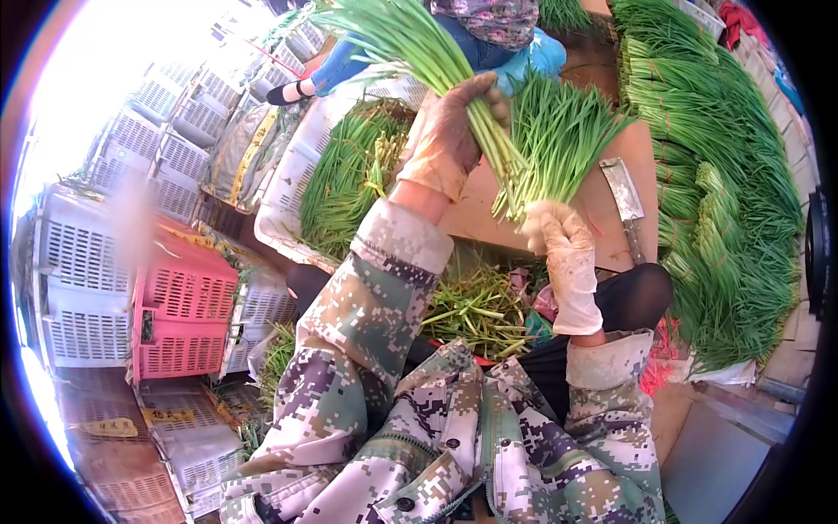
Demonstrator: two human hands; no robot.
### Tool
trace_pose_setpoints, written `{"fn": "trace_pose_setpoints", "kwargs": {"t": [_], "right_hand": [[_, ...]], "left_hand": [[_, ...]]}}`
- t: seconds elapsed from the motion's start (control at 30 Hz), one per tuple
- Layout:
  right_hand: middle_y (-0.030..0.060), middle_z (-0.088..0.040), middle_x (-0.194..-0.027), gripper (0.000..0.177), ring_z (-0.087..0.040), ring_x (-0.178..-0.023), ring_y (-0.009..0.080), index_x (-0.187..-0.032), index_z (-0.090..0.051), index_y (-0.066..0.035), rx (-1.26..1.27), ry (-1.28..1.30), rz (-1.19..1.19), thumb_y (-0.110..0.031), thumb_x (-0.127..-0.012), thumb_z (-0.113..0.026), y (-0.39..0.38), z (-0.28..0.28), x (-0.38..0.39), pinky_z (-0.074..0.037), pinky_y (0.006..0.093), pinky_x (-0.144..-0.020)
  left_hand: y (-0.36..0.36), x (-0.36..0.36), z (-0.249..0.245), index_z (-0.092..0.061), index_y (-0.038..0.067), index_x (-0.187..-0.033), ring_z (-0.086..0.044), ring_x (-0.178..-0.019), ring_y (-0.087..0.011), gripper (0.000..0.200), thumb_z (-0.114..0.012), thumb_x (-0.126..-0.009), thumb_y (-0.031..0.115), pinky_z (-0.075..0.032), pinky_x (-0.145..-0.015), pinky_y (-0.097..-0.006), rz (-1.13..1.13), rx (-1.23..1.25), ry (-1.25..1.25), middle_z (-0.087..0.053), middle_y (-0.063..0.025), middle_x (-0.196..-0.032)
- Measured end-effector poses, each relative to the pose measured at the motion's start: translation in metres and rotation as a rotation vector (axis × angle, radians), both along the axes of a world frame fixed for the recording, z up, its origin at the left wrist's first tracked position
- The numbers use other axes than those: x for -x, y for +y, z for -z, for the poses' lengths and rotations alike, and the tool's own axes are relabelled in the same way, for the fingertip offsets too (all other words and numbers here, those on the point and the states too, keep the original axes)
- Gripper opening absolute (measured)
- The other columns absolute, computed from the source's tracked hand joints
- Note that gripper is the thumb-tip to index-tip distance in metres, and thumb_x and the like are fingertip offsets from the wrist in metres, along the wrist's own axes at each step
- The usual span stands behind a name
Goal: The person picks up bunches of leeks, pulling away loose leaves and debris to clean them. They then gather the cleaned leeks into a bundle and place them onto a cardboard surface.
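My left hand (458, 122), in a stained thin glove, is wrapped around a bunch of garlic chives (406, 44). Its leaves point up to the far left and its pale stalk ends slant down toward the board. A second bunch of chives (567, 131) lies on the brown board (476, 210), leaves pointing away from me. Gloved in pale, my right hand (559, 234) has its fingers closed at that bunch's stalk ends; the fingertips are partly hidden. Just right of it a cleaver (622, 192) lies on the board, handle toward me.
Tied chives (733, 192) are piled along the right. A white crate (284, 192) of loose chives stands left of the board. Trimmings (471, 306) lie between my knees. White crates (83, 279) and a pink crate (186, 306) stack at left. Another person's leg (340, 65) shows at the top.
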State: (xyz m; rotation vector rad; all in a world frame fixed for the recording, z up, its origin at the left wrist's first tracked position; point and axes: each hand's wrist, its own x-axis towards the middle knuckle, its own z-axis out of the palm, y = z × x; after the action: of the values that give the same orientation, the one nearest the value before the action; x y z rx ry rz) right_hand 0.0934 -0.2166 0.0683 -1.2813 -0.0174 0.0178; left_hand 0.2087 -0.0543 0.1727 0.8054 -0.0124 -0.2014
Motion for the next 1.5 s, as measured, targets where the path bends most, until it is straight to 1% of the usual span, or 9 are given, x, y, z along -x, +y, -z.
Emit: {"fn": "trace_pose_setpoints", "kwargs": {"t": [0.07,0.23,0.4,0.7,0.73,0.9,0.97,1.27,1.5], "right_hand": [[0.0027,-0.063,-0.081,0.015,-0.053,-0.066,0.0049,-0.102,-0.063,-0.003,-0.018,-0.073,0.043,-0.006,-0.095,-0.050,0.005,-0.014,0.001,-0.045,0.0199,-0.060],[0.0037,-0.063,-0.093,0.024,-0.060,-0.075,0.0126,-0.108,-0.063,-0.005,0.446,-0.689,0.386,0.002,-0.085,-0.062,0.016,-0.059,0.018,-0.050,0.0269,-0.071],[0.0096,-0.061,-0.103,0.051,-0.058,-0.096,0.0278,-0.119,-0.060,-0.010,0.842,-0.983,0.344,0.002,-0.070,-0.069,0.018,-0.073,0.012,-0.048,0.0364,-0.084],[0.0085,-0.063,-0.097,0.041,-0.062,-0.086,0.0262,-0.108,-0.065,-0.012,0.675,-0.915,0.296,0.009,-0.074,-0.060,0.023,-0.062,0.010,-0.050,0.0336,-0.074],[0.0085,-0.063,-0.097,0.040,-0.062,-0.086,0.0259,-0.109,-0.065,-0.012,0.652,-0.863,0.280,0.008,-0.074,-0.060,0.021,-0.063,0.011,-0.051,0.0338,-0.074],[0.0095,-0.063,-0.104,0.041,-0.064,-0.090,0.0272,-0.113,-0.063,-0.013,0.728,-0.874,0.243,0.003,-0.075,-0.064,0.019,-0.061,0.017,-0.052,0.0335,-0.075],[0.0100,-0.061,-0.108,0.043,-0.062,-0.095,0.0294,-0.116,-0.061,-0.013,0.711,-0.796,0.166,-0.001,-0.075,-0.068,0.018,-0.064,0.022,-0.051,0.0348,-0.080],[0.0087,-0.061,-0.109,0.044,-0.058,-0.098,0.0286,-0.116,-0.061,-0.011,1.042,-1.133,0.253,-0.004,-0.074,-0.069,0.014,-0.074,0.013,-0.047,0.0404,-0.085],[0.0084,-0.063,-0.106,0.039,-0.061,-0.092,0.0234,-0.113,-0.062,-0.008,0.666,-0.828,-0.026,0.005,-0.076,-0.066,0.003,-0.069,0.014,-0.049,0.0317,-0.081]], "left_hand": [[0.006,0.008,0.001,-0.060,0.000,-0.101,-0.060,-0.062,-0.0177,0.016,-0.060,-0.090,0.012,-0.053,-0.059,-0.0323,0.066,0.038,-0.014,-0.061,-0.0046,-0.075],[0.012,0.029,0.002,-0.060,0.000,-0.103,-0.061,-0.064,-0.0171,0.018,-0.059,-0.090,0.013,-0.053,-0.060,-0.0322,0.160,0.100,-0.060,-0.061,-0.0036,-0.076],[0.011,0.037,0.014,-0.056,0.000,-0.109,-0.062,-0.068,-0.0185,0.025,-0.060,-0.090,0.015,-0.054,-0.064,-0.0336,0.109,0.084,-0.083,-0.062,-0.0042,-0.079],[0.022,0.056,0.018,-0.043,-0.006,-0.127,-0.063,-0.094,-0.0269,0.040,-0.054,-0.092,0.010,-0.055,-0.082,-0.0413,0.251,0.293,-0.150,-0.060,-0.0121,-0.099],[0.020,0.062,0.012,-0.050,-0.005,-0.117,-0.063,-0.083,-0.0262,0.034,-0.059,-0.086,0.004,-0.053,-0.082,-0.0402,0.220,0.318,-0.079,-0.060,-0.0116,-0.095],[0.021,0.062,0.019,-0.051,-0.006,-0.116,-0.063,-0.082,-0.0255,0.033,-0.059,-0.085,0.002,-0.053,-0.080,-0.0404,0.200,0.319,-0.133,-0.061,-0.0120,-0.094],[0.023,0.060,0.024,-0.040,-0.006,-0.130,-0.062,-0.090,-0.0250,0.044,-0.054,-0.091,0.006,-0.055,-0.082,-0.0412,0.256,0.326,-0.185,-0.058,-0.0108,-0.099],[0.026,0.055,0.032,-0.043,-0.006,-0.126,-0.062,-0.089,-0.0246,0.039,-0.053,-0.091,0.008,-0.055,-0.080,-0.0410,0.265,0.335,-0.158,-0.058,-0.0100,-0.098],[0.023,0.064,0.030,-0.048,-0.005,-0.123,-0.062,-0.082,-0.0226,0.039,-0.058,-0.089,0.010,-0.053,-0.079,-0.0391,0.187,0.170,-0.117,-0.060,-0.0086,-0.093]]}}
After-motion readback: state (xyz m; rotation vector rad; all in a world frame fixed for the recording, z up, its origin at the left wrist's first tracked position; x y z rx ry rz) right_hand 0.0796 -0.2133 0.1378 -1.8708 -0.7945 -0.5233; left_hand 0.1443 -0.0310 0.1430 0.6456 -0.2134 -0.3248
